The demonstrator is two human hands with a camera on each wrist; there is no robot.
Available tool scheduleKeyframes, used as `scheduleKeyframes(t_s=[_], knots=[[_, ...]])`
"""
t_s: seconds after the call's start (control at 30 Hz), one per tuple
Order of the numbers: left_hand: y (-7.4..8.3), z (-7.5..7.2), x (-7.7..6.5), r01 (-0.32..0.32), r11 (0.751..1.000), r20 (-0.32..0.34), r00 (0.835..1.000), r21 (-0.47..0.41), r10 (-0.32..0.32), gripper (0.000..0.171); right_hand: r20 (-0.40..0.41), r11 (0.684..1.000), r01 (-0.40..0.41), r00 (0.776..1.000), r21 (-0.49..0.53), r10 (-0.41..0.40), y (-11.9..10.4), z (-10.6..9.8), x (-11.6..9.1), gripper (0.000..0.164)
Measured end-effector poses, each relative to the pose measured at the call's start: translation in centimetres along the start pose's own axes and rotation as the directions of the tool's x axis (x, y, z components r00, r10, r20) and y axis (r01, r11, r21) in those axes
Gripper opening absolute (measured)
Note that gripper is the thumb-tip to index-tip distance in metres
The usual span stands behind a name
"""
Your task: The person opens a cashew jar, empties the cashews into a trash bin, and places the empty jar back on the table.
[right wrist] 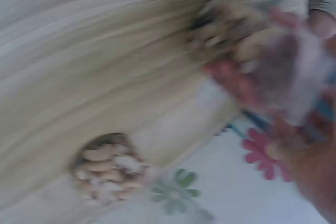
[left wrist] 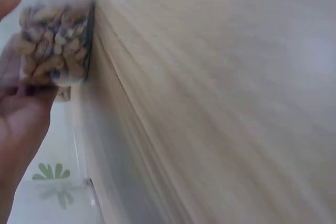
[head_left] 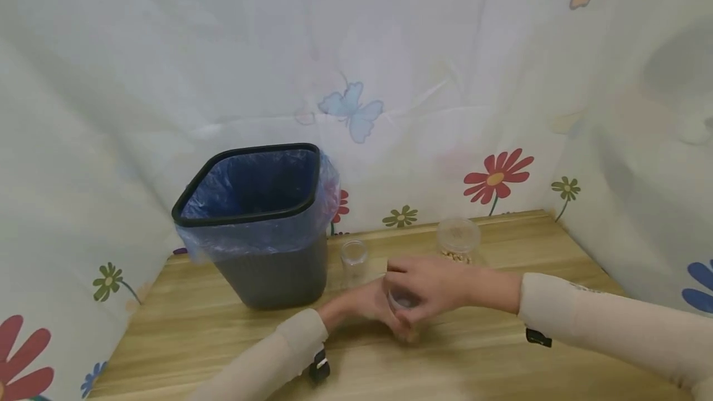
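Both hands (head_left: 374, 303) (head_left: 430, 282), gripped jar (head_left: 403, 299), nuts (left wrist: 55, 43) inside

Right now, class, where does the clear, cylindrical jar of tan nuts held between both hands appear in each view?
Head: the jar sits below centre, slightly right, partly hidden between left hand and right hand.
Left wrist: the jar is at upper left.
Right wrist: the jar is at upper right, blurred.
Shared landmark: the pale wood-grain tabletop.

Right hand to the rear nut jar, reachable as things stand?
Probably yes, once freed: the rear nut jar stands beyond the right hand with nothing visible blocking it. At this moment, though, that hand grips the top of the held jar.
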State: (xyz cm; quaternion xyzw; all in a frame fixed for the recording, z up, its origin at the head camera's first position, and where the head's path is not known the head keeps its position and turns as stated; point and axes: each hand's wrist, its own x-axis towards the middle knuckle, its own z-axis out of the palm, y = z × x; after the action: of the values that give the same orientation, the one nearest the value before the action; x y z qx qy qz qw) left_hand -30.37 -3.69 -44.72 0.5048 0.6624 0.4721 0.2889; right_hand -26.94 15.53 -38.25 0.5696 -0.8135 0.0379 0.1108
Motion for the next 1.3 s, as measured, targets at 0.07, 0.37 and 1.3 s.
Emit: scheduleKeyframes(t_s=[0.07, 0.37, 1.3], knots=[[-0.9, 0.2, -0.3, 0.001, 0.999, -0.061, 0.998, -0.036, -0.004, 0.051, 0.074, 0.992, -0.125, 0.990, 0.034, 0.122, -0.9, -1.1, -0.1, 0.046], [-1.8, 0.9, -1.5, 0.124, 0.992, -0.245, 0.962, 0.003, -0.120, 0.046, 0.246, 0.835, -0.536, 0.832, 0.122, 0.498, -3.5, -3.7, 1.8, 0.051], [-1.6, 3.2, -2.8, 0.140, 0.987, -0.400, 0.903, -0.075, -0.158, 0.062, 0.306, 0.971, -0.221, 0.934, 0.094, 0.183, -2.3, -4.9, 3.0, 0.053]])
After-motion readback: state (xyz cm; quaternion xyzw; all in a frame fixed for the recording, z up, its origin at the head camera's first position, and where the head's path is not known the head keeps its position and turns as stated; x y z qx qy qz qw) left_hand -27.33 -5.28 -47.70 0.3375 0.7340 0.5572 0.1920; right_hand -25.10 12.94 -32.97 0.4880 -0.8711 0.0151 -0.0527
